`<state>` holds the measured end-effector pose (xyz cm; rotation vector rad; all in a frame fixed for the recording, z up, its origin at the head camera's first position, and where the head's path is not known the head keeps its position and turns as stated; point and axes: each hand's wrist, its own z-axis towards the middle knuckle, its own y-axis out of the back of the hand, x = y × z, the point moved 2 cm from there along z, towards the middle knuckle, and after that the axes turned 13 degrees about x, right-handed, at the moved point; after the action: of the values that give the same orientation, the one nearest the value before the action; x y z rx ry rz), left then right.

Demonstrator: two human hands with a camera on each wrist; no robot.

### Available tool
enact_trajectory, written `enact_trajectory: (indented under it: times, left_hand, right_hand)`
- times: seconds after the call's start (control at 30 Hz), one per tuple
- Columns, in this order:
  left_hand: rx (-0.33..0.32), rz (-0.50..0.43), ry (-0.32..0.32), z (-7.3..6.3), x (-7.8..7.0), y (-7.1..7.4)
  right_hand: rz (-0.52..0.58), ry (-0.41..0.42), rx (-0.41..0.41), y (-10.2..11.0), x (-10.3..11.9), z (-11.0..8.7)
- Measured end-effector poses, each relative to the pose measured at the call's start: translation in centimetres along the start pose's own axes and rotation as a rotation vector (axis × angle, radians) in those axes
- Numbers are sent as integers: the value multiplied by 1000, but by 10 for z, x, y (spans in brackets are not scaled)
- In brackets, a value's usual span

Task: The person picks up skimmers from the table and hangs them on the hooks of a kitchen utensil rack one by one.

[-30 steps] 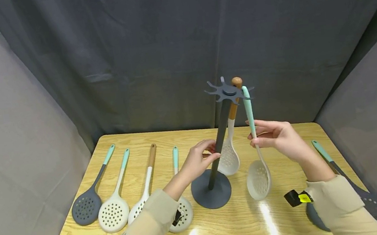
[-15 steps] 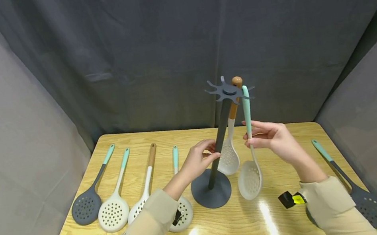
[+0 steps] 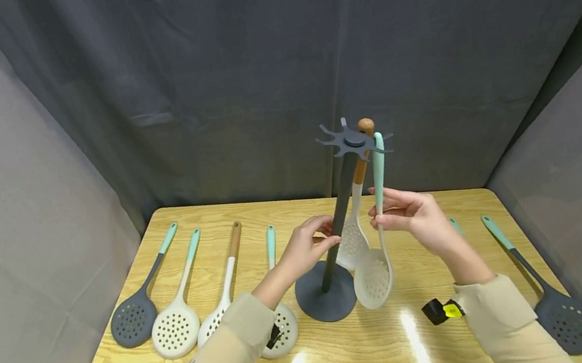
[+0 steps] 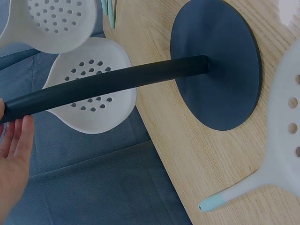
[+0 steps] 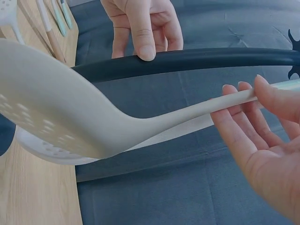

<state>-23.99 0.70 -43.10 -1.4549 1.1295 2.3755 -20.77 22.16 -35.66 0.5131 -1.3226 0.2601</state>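
Observation:
A dark utensil stand [image 3: 328,300] with a round base and a hooked top stands mid-table, its pole pinched between the thumb and fingers of my left hand [image 3: 308,246]. My right hand [image 3: 421,219] pinches a cream skimmer [image 3: 374,278] with a mint handle, thumb on one side and fingers behind. Its handle's upper end is at the stand's hooks [image 3: 353,139]; whether it hangs on one I cannot tell. Its perforated bowl is off the table, right of the pole. Behind it a white skimmer [image 3: 352,244] with a brown handle hangs from the stand.
On the left of the wooden table [image 3: 370,350] lie a dark mint-handled skimmer [image 3: 134,319], a cream one [image 3: 175,330], a brown-handled one [image 3: 233,239] and another [image 3: 271,247] partly under my left arm. A dark skimmer [image 3: 567,319] lies right. Dark cloth [image 3: 233,90] hangs behind.
My right hand has moved left with the cream skimmer, bringing its bowl closer to the pole. The handle's top has stayed by the hooks. My left hand has not moved.

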Motion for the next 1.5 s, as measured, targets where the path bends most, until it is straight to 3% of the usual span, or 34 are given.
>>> enact_trajectory:
  times: [0.33, 0.77, 1.5]
  left_hand:
    - [-9, -14, 4, 0, 1, 0]
    - [-12, -11, 2, 0, 3, -1]
    - [-4, 7, 6, 0, 1, 0]
  right_hand:
    - [32, 28, -16, -4, -7, 5]
    - [-6, 55, -71, -7, -16, 13]
    - [-41, 61, -91, -6, -21, 20]
